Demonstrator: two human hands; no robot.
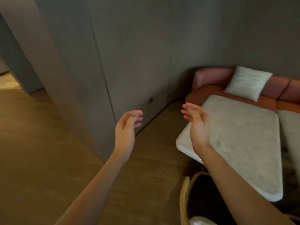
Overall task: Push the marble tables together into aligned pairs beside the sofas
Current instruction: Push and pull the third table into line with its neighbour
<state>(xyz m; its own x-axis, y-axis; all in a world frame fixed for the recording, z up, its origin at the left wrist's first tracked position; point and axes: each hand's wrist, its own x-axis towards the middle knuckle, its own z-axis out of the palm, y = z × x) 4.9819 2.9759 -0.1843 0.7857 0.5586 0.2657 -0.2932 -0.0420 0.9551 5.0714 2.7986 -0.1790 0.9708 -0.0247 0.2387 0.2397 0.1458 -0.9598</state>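
Just beyond and to the right of the right hand (197, 125), a marble table (243, 143) with rounded corners is seen, its pale top stretching from beneath the right wrist away toward a sofa (211, 93). A second marble table (290, 127) is set along its far right side, with only a narrow dark seam between the two tops; whether the edges actually touch cannot be told. The sofa, with an orange seat and pink back, is placed against the far edge of both tables, and a white cushion (248, 82) is propped on it against the backrest.

The right hand is held above the near left corner of the first table, palm turned inward, fingers straight and loosely spread, nothing gripped; whether it is touching the marble cannot be told. The left hand (125, 127) is raised well to the left of the table, over the wooden floor (40, 151), its fingers loosely curled and empty.

Beyond both hands a grey panelled wall (129, 54) is seen, with a small dark socket (151, 100) low down between them. Below the right forearm the curved wooden back of a chair (185, 198) is visible.
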